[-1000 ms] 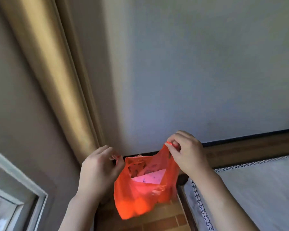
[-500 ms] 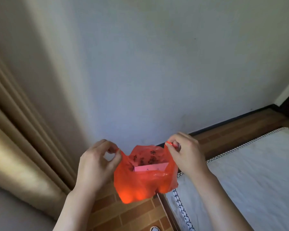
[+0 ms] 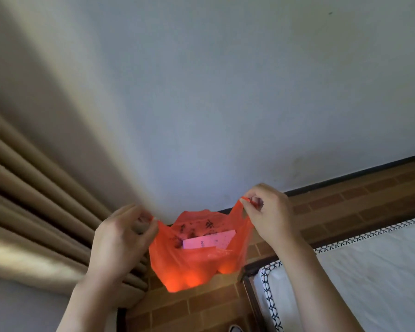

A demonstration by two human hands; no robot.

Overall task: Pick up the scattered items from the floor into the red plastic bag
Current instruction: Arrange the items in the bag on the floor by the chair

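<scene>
A red plastic bag hangs in the air between my hands, its mouth stretched wide. My left hand pinches the bag's left handle. My right hand pinches the right handle, held a little higher. Inside the bag a pink box lies flat against the back wall, and the bulging bottom hides anything else in it. Black print marks the bag's inner back side.
A beige curtain hangs at the left against a pale wall. Brown brick-pattern floor lies below. A white mattress with patterned edging and a dark frame fills the lower right. A shoe tip shows at the bottom edge.
The view has swung right and tilted, bringing curtain and mattress into view. My hands have pulled the handles farther apart, so the bag's mouth is wider and the pink box shows more.
</scene>
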